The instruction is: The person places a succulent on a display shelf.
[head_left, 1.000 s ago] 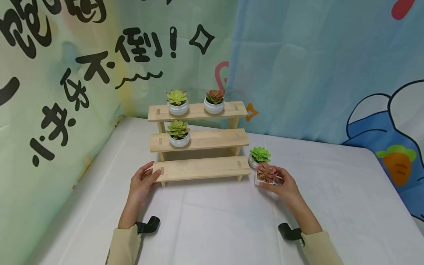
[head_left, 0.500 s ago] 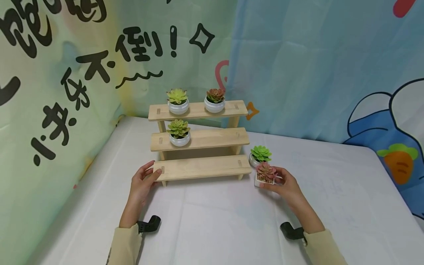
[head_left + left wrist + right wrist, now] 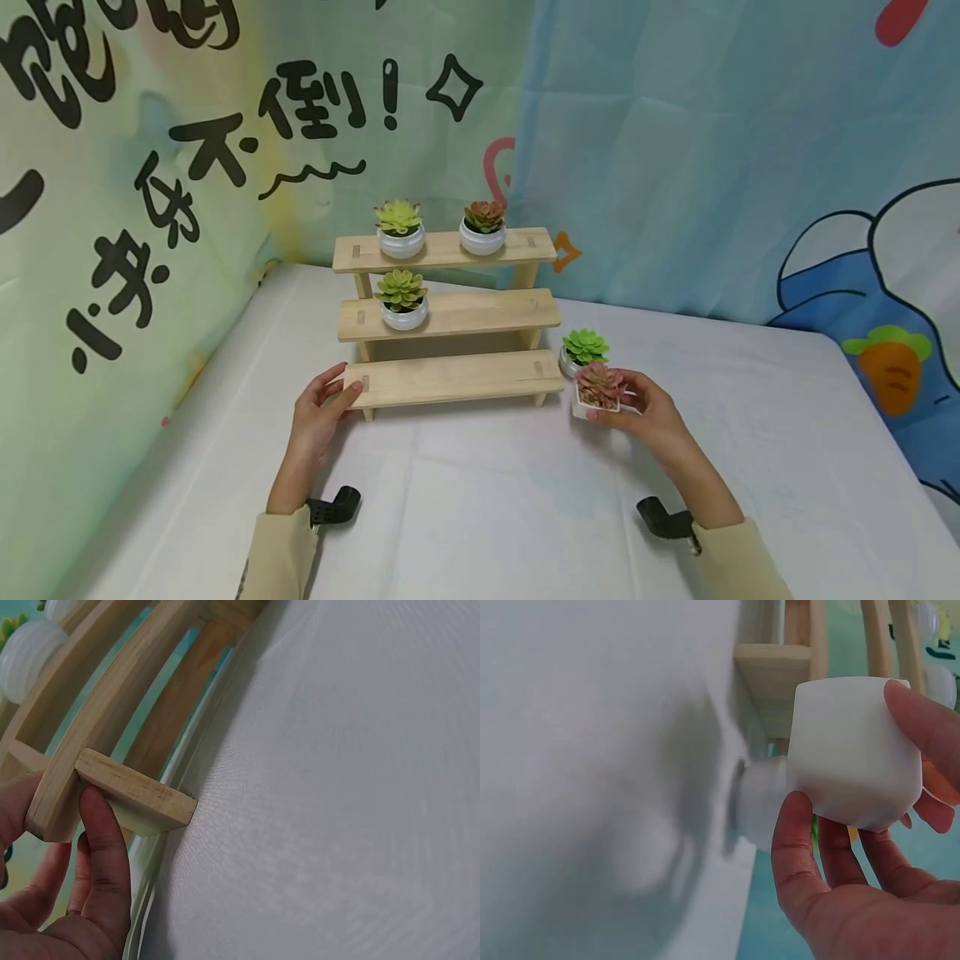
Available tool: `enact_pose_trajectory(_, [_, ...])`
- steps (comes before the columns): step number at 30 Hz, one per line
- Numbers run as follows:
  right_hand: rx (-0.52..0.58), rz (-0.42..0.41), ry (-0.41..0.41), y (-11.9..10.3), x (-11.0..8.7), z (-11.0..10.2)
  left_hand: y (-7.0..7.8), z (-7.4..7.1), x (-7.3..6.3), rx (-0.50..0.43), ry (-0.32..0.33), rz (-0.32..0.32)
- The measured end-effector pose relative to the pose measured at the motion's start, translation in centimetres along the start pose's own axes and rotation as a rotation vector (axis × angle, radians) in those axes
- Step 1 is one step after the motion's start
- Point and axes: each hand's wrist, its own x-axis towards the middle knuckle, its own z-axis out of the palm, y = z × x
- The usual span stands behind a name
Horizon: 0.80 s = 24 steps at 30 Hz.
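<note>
Left of frame centre, left hand [image 3: 316, 417] is pinching three-tier wooden stand [image 3: 480, 315], thumb on top; right of centre, right hand [image 3: 652, 418] is gripping square-potted pink succulent [image 3: 600, 385].

On my left, a pale green backdrop [image 3: 431, 158] carries bold black lettering [image 3: 206, 128], sweeping round to meet a blue backdrop [image 3: 660, 167] with a cartoon carrot [image 3: 891, 381], both edging my white-covered counter [image 3: 480, 508]!
</note>
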Motion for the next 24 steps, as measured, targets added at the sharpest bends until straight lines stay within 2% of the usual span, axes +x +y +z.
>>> enact_pose_trajectory(7, [-0.024,-0.063,-0.015,-1.5,0.2,-0.9,-0.2,0.0,0.0,-0.017,-0.004,0.004])
enact_pose_trajectory(16, [-0.05,-0.074,0.005,-3.5,1.6,-2.6,-0.2,0.0,-0.1,-0.013,-0.01,-0.001])
enact_pose_trajectory(24, [-0.037,-0.107,-0.018,-5.5,3.0,-2.4,0.1,-0.1,-0.2,-0.012,-0.018,-0.001])
